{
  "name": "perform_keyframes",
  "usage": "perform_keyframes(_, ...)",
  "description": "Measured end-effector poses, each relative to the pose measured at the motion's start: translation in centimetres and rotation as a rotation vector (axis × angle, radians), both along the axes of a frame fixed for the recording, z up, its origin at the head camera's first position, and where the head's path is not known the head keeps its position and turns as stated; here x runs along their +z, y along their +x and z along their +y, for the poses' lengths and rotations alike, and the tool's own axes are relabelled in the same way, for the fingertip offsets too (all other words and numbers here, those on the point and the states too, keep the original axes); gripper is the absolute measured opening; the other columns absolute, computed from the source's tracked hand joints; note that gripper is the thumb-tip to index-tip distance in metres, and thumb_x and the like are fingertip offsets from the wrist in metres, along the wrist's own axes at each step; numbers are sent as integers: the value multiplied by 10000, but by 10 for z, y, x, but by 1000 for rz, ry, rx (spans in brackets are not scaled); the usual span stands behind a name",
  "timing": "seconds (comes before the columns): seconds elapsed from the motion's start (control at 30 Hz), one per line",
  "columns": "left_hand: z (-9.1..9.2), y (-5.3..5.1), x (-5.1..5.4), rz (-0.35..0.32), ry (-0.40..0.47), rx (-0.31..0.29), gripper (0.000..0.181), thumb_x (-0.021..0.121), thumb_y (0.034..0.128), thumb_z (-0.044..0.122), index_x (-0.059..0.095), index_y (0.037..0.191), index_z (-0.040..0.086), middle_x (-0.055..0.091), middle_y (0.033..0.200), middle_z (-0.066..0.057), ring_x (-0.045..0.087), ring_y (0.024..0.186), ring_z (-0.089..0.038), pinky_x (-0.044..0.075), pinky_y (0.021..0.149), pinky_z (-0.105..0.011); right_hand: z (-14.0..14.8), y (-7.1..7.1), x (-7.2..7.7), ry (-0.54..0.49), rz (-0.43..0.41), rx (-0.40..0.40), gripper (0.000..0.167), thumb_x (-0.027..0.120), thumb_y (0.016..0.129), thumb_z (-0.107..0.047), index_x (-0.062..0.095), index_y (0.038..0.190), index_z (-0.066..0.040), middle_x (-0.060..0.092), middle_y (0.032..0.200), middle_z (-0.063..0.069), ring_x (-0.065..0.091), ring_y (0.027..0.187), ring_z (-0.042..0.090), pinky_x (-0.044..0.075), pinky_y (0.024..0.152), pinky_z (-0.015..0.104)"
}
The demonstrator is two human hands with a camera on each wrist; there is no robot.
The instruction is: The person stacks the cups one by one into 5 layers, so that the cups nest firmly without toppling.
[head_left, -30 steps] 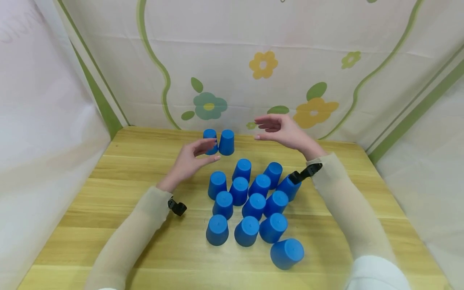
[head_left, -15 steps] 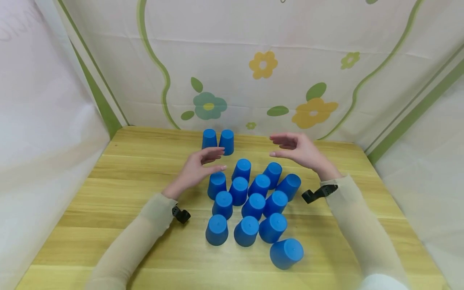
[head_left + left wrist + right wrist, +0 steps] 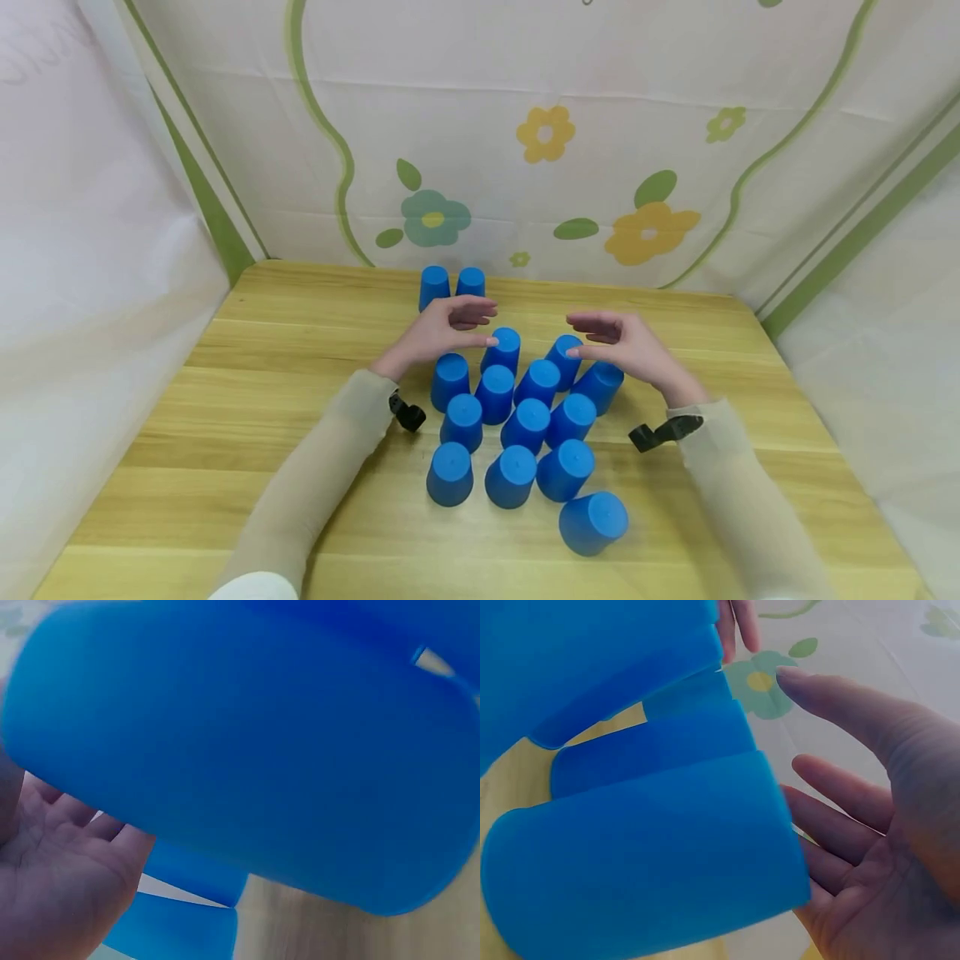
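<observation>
Several blue cups stand upside down on the table, bunched in the middle. In the head view my left hand point(image 3: 444, 327) hovers at the back of the group, fingers spread, with its thumb tip over a rear cup point(image 3: 500, 353); whether it touches cannot be told. To the right, my right hand point(image 3: 630, 346) is held with fingers apart from the thumb, beside another rear cup point(image 3: 562, 363) and the rightmost cup point(image 3: 598, 388). Neither palm holds anything. A close blue cup point(image 3: 247, 757) fills most of the left wrist view, and another cup point(image 3: 645, 855) partly covers the right fingers point(image 3: 832, 825).
Two more blue cups stand at the table's back edge, the left one point(image 3: 434, 286) and the right one point(image 3: 470, 282), partly behind my left hand. One cup point(image 3: 592, 523) is nearest the front. A flowered curtain point(image 3: 480, 133) rises behind the wooden table point(image 3: 225, 400).
My left hand has shifted right, from beside the two back cups to the rear of the group. My right hand has come down nearer the group's rear cups. The cups have stayed put.
</observation>
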State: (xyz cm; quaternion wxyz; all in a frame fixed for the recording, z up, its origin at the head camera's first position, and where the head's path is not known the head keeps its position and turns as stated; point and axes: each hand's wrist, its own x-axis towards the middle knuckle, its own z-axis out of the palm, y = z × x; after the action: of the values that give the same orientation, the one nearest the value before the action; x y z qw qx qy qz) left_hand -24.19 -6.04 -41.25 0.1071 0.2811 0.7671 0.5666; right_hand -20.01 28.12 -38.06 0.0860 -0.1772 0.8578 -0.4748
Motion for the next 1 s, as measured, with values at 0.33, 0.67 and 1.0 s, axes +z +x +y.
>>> perform_keyframes(0.33, 7, -7, -6, -73, -102, -102, 579, 811, 901, 293, 609, 1407, 100, 645, 1344, -25, 622, 1199, -227, 522, 988, -413, 6, 13, -17, 5, -25, -33, 555, 817, 898, -252, 620, 1387, -79, 635, 1350, 91, 604, 1233, 278, 450, 1062, 475)
perform_keyframes(0.67, 10, -10, -4, -63, -156, -139, 520, 815, 896, 312, 653, 1368, 165, 671, 1281, 35, 632, 1155, -186, 520, 983, -415, 7, 15, -29, -37, -54, -102, 527, 817, 899, -281, 637, 1365, -113, 652, 1313, 61, 625, 1181, 254, 514, 981, 304)
perform_keyframes(1.0, 12, -12, -5, -73, -143, -142, 450, 820, 892, 298, 687, 1303, 169, 694, 1222, 30, 645, 1132, -196, 520, 983, -424, 3, 15, -31, -21, -50, -135, 543, 817, 893, -332, 641, 1362, -121, 663, 1295, 54, 637, 1155, 250, 529, 971, 362)
